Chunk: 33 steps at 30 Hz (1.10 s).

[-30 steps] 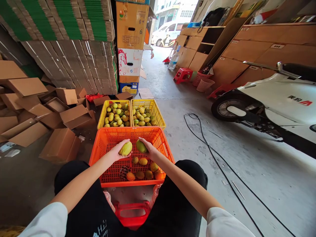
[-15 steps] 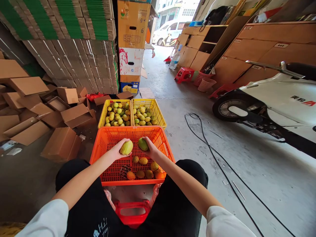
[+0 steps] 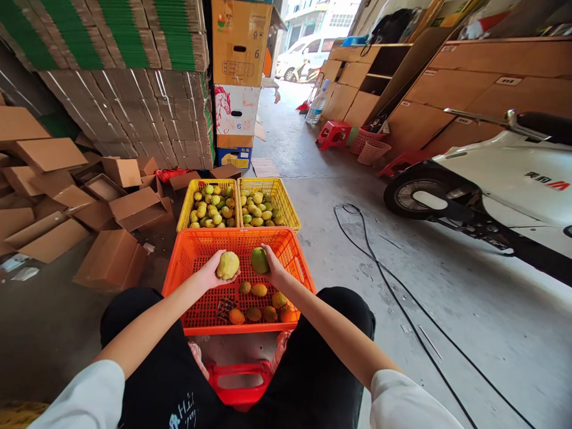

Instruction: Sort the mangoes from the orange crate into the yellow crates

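My left hand (image 3: pixel 215 269) is wrapped round a pale yellow-green fruit (image 3: pixel 227 266), rounded and a little lumpy; its exact kind is unclear. My right hand (image 3: pixel 272 266) grips a greener fruit (image 3: pixel 259 261) from its right side. Both are held a short gap apart, above an orange mesh crate (image 3: pixel 176 280). Inside that crate, towards me, lie several orange and brownish fruits (image 3: pixel 254 314) and a small dark clump (image 3: pixel 225 308) I cannot make out. Two yellow crates (image 3: pixel 291 205) beyond it hold many yellow-green fruits (image 3: pixel 212 205).
Open cardboard boxes (image 3: pixel 111 256) are heaped on the left, below stacked flat cartons (image 3: pixel 134 113). Printed boxes (image 3: pixel 236 110) stand behind the crates. A black cable (image 3: pixel 379 262) crosses the floor on the right, near a white motorbike (image 3: pixel 500 173). A red stool (image 3: pixel 239 387) is between my legs.
The fruit in my left hand has turned slightly and shows a different side. My right hand has shifted a little on the green fruit, which has also turned. Both hands stay above the orange crate.
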{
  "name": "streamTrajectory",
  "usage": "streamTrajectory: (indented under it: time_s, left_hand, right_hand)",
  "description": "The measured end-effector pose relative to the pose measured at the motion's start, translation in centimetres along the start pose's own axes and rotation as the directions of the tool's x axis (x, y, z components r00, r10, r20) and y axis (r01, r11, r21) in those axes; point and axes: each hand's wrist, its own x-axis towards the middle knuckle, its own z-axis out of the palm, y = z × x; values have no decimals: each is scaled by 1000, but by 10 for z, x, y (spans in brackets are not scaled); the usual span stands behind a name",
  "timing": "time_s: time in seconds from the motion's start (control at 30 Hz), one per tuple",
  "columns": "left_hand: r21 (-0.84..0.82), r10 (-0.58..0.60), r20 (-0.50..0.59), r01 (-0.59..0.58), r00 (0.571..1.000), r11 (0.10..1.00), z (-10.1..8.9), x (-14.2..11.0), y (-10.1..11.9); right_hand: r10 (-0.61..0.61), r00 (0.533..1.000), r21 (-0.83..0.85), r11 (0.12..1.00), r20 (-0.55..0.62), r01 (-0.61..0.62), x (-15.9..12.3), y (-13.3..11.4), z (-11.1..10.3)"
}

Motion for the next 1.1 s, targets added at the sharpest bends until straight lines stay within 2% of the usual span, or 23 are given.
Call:
streamTrajectory:
  time_s: [0.2,0.3,0.37,0.53,0.63,0.8,0.9,1.1]
  left_hand:
    - [90,120,-8,-118,993,989,1,-7,-2]
    - [118,149,14,-150,989,982,3,-9,-3]
    - [112,155,-13,-153,988,982,4,-9,-4]
    - [60,146,-126,-140,981,988,5,-4,-4]
    - [5,148,-142,-148,979,989,4,-2,-2]
    - [-49,60,-119,-66,991,997,0,3,0]
    - [-98,33,-122,-45,992,994,-3,7,-1]
    - [-75,40,-130,-50,991,996,-4,9,0]
  right_hand:
    - [-53,999,37,998,-4,53,-9,-3,3]
    - [-62,998,73,995,9,62,-10,-3,4]
    - [-50,999,76,996,8,50,-10,-4,4]
    - [32,999,56,998,-3,-31,-12,-6,4]
    - [43,999,27,999,9,-44,-12,-5,5]
    - [55,998,-6,998,-41,-55,-11,-5,5]
    - [76,997,15,997,3,-76,-11,-4,6]
    - [1,993,-9,1000,121,0,-13,1,7]
